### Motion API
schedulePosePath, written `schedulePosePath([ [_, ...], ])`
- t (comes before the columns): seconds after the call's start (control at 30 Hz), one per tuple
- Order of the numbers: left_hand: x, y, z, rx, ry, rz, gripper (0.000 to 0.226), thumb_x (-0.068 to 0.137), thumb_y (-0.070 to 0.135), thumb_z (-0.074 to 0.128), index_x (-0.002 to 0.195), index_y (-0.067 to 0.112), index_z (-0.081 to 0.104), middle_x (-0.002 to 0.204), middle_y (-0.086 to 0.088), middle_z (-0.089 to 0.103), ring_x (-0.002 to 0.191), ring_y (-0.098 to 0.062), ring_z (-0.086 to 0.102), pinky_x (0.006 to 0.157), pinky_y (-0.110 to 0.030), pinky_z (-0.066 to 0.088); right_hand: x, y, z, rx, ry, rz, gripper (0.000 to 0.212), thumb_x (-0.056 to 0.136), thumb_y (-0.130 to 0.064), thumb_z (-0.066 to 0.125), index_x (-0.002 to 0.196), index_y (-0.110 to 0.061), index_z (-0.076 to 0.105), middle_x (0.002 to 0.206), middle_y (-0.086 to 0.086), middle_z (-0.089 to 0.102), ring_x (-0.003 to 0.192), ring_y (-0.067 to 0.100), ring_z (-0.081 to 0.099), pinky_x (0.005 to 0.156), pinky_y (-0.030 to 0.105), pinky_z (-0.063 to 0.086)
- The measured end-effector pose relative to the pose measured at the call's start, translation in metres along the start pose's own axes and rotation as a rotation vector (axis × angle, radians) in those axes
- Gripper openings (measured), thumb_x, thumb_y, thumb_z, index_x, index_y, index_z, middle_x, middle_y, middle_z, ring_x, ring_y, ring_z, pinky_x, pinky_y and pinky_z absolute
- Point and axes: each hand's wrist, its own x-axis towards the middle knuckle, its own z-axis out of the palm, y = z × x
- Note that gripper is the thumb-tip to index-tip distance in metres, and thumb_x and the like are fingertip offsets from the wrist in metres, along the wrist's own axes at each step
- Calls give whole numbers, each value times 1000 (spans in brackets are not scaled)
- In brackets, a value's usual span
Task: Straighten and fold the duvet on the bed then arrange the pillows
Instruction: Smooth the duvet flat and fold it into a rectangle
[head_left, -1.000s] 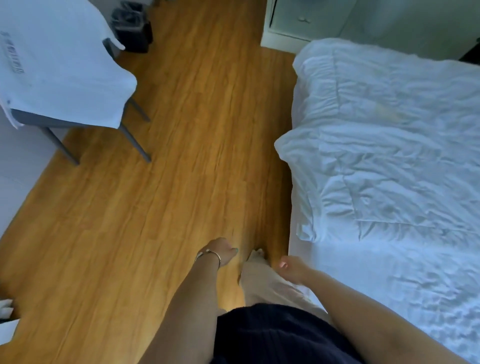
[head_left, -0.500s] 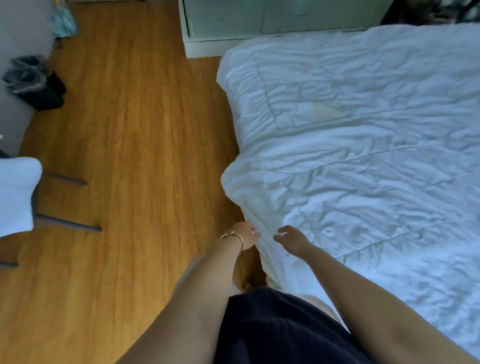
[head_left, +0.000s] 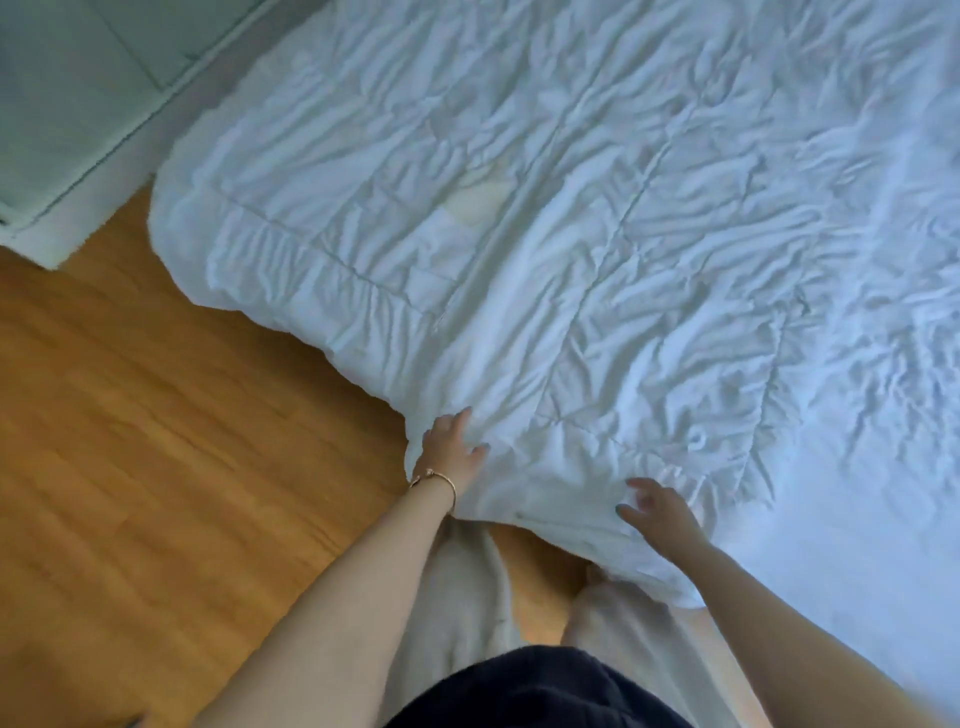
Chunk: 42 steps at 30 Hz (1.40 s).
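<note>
Reaching to the duvet (head_left: 597, 260) on the bed, the left hand (head_left: 451, 449) lay on its near corner with fingers spread and straight, and the right hand (head_left: 658, 512) hovered just beside the edge, fingers apart and holding nothing. One risk, in my judgement: a pull on this overhanging corner could drag the duvet down to the floor (head_left: 156, 441). Its long axis seemed to run from lower right toward the upper left corner.

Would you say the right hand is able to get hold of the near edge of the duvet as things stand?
Probably yes. The right hand hovers open just above the duvet at its near edge, with nothing between them; the left hand already rests on the same edge further along.
</note>
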Motion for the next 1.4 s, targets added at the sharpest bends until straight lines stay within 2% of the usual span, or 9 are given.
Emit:
schedulePosePath([
  [0.13, 47, -4, -33, -24, 43, -52, 84, 87, 36, 64, 152, 31, 11, 160, -8, 4, 145, -33, 8, 116, -44, 16, -13, -9, 20, 152, 93, 110, 45, 88, -27, 68, 129, -13, 55, 99, 10, 53, 86, 21, 52, 65, 27, 42],
  [0.23, 71, 5, -48, -94, 23, -80, 101, 82, 34, 73, 152, 32, 1, 160, -6, -7, 146, -31, 5, 116, -44, 15, -23, -15, 35, 159, 102, 118, 51, 91, -29, 65, 138, -25, 48, 117, 12, 51, 104, 26, 52, 78, 30, 43],
  [0.37, 89, 13, -56, -177, -74, 24, 114, 76, 31, 80, 151, 35, -5, 156, -8, 15, 136, -27, 34, 108, -39, 32, -22, -21, 47, 93, 78, 126, 54, 92, -30, 60, 143, -34, 42, 118, 10, 45, 116, 34, 46, 95, 42, 46],
  [0.5, 97, 13, -64, 231, -98, 123, 102, 76, 43, 75, 150, 32, 6, 137, -3, 49, 121, -30, 51, 101, -39, 39, -18, -35, 48, 40, 94, 143, 57, 94, -31, 56, 147, -36, 35, 131, 13, 43, 124, 32, 39, 97, 41, 43],
  [0.63, 81, 20, -74, -15, -199, 414, 77, 93, 2, 55, 151, 27, 10, 154, -3, 23, 140, -18, 29, 107, -23, 26, -16, -44, 48, 15, 88, 109, 56, 97, -32, 51, 148, -40, 30, 133, 9, 40, 123, 27, 39, 93, 37, 44],
  [0.93, 113, 90, -176, 313, 441, 821, 68, 80, -15, 42, 129, 29, 59, 117, -25, 40, 91, -44, 53, 74, -52, 53, -13, -48, 28, 22, 213, 15, 49, 98, -37, 49, 144, -44, 36, 137, 1, 38, 128, 20, 36, 96, 35, 42],
  [1.13, 120, 76, -99, 680, 206, 168, 71, 94, 17, 49, 148, 44, 11, 158, -14, -19, 143, -46, -13, 109, -68, -4, -16, -36, 40, 63, 258, 86, 56, 90, -40, 62, 143, -33, 43, 142, 4, 34, 130, 26, 29, 102, 41, 41],
  [1.3, 83, 52, -44, 723, 499, 1218, 52, 84, 18, 62, 133, 26, 48, 139, -5, 38, 130, -31, 37, 103, -63, 28, -35, -4, 61, -42, 378, 195, 76, 73, -51, 76, 139, -32, 43, 137, -1, 38, 130, 26, 30, 105, 43, 32],
  [1.4, 73, 31, -23, 855, 316, 1190, 63, 80, 50, 63, 138, 36, 43, 143, -4, 31, 134, -34, 29, 103, -66, 22, -39, 24, 69, -75, 390, 172, 75, 69, -33, 84, 134, -25, 47, 136, 3, 40, 129, 29, 34, 105, 43, 34],
])
